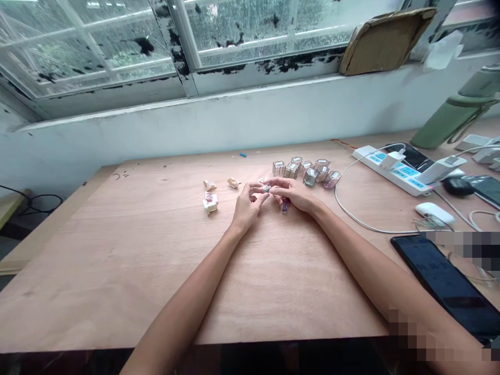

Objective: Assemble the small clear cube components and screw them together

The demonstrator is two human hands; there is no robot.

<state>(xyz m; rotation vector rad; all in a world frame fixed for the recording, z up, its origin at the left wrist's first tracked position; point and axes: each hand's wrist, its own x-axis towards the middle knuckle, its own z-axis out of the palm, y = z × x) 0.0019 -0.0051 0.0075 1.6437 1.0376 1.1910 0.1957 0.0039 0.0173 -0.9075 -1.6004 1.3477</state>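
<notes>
Both my hands meet at the middle of the wooden table [117, 260]. My left hand [247, 204] and my right hand [294, 194] pinch one small clear part [266, 188] between their fingertips. A small purple piece [285, 205] pokes out under my right hand, which seems to hold it too. Just behind my right hand stands a cluster of several small clear plastic cubes [307, 170]. To the left of my hands lie three small cream pieces [210, 202], [209, 185], [233, 182].
A white power strip [394, 171] with plugged chargers and a looping white cable [351, 213] lies at the right. A white mouse [434, 212], a dark phone [449, 284] and a green bottle [453, 117] are further right. A tiny blue bit [242, 154] lies near the wall.
</notes>
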